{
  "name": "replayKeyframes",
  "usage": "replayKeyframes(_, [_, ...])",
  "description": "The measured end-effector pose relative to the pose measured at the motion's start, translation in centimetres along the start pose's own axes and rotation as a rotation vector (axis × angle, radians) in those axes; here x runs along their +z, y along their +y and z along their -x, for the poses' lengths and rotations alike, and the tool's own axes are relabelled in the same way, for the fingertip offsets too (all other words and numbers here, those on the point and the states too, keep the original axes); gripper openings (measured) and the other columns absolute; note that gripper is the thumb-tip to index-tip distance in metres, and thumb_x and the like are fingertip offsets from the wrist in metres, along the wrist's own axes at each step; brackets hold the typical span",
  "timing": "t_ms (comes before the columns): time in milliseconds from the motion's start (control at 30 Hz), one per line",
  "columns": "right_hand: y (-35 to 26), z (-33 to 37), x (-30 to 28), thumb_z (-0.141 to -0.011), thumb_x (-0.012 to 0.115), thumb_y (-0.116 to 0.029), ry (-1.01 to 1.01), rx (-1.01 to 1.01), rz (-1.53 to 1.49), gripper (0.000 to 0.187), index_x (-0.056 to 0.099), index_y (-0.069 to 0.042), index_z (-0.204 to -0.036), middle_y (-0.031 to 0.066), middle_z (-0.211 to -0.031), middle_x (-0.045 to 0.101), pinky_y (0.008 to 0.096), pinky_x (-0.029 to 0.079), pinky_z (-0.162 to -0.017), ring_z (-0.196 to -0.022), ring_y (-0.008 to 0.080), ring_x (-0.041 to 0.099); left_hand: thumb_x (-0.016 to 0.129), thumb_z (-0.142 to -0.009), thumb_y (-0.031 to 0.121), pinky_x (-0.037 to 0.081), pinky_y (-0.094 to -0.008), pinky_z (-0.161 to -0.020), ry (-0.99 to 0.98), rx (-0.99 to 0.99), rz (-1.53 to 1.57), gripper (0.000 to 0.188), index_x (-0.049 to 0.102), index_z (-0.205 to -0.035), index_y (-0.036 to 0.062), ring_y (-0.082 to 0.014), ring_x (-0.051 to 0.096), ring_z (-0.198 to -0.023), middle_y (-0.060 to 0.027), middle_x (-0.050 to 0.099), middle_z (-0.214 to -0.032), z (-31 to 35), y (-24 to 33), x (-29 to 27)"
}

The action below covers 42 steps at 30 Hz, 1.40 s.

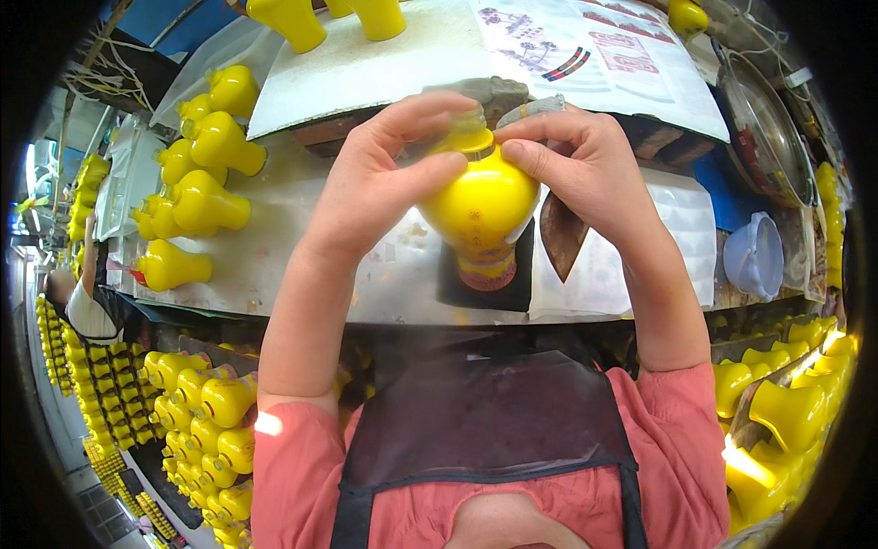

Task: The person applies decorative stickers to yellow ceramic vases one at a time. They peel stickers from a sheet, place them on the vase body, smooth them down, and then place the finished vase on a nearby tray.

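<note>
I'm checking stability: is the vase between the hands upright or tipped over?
Roughly upright: the yellow vase has its foot down at the black pad, neck up between left hand and right hand.

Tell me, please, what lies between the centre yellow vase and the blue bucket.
In the head view, a brown pointed piece, a white sheet and the right forearm lie between vase and bucket.

Blur on my feed smears the left hand's (380,169) fingertips, so I can't identify the translucent thing (474,120) there. Both hands hide parts of the yellow vase (485,197), whose front mark is too small to read. The right hand (585,160) covers part of the dark blade (561,240). The upper edge crops yellow vases (294,20).
</note>
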State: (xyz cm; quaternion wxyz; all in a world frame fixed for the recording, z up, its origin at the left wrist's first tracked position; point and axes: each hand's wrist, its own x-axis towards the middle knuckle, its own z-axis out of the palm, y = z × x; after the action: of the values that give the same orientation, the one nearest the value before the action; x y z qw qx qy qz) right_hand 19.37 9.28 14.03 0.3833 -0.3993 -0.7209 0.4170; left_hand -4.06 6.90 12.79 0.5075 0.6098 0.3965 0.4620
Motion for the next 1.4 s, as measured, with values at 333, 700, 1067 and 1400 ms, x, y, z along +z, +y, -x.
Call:
replayKeyframes(333, [1.1, 0.1, 1.8, -0.091, 0.07, -0.016, 0.13, 0.012, -0.06, 0.022, 0.078, 0.002, -0.099, 0.0152, -0.089, 0.077, 0.0324, 0.055, -0.079, -0.082, 0.019, 0.07, 0.072, -0.085, 0.006, 0.05, -0.0281, -0.095, 0.188, -0.033, -0.161, 0.035, 0.063, -0.118, 0.002, -0.0127, 0.062, -0.104, -0.0063, 0.069, -0.107, -0.8, 1.0, 1.9])
replayKeyframes(700, [1.2, -0.5, -0.5, -0.091, 0.072, -0.017, -0.038, 0.003, -0.031, 0.022, 0.078, 0.002, -0.102, 0.0097, -0.086, 0.074, 0.0281, 0.052, -0.074, -0.079, 0.0142, 0.066, 0.066, -0.096, 0.005, 0.049, -0.0342, -0.107, 0.086, -0.064, 0.092, 0.04, 0.054, -0.134, 0.0069, -0.0207, 0.063, -0.121, -0.0163, 0.064, -0.132, 0.0, 0.1, 2.4])
replayKeyframes(1067, [0.9, -3.9, -1.3, -0.085, 0.078, -0.014, -0.279, 0.091, 0.017, 0.018, 0.075, 0.002, -0.091, 0.004, -0.083, 0.07, 0.0242, 0.052, -0.07, -0.076, 0.0079, 0.064, 0.068, -0.093, 0.002, 0.05, -0.0299, -0.099, 0.149, -0.013, 0.047, 0.039, 0.061, -0.131, 0.0033, -0.0129, 0.063, -0.111, -0.008, 0.071, -0.117, 0.7, -0.1, 2.5])
replayKeyframes(1400, [0.5, -3.6, -1.3, -0.089, 0.076, -0.011, -0.281, 0.206, 0.011, 0.012, 0.072, 0.0, -0.093, 0.0003, -0.088, 0.069, 0.021, 0.05, -0.072, -0.079, 0.0051, 0.062, 0.061, -0.099, 0.006, 0.05, -0.0287, -0.099, 0.102, -0.04, 0.233, 0.043, 0.058, -0.142, 0.0073, -0.0113, 0.062, -0.114, -0.0087, 0.07, -0.125, 1.0, -0.4, 2.3])
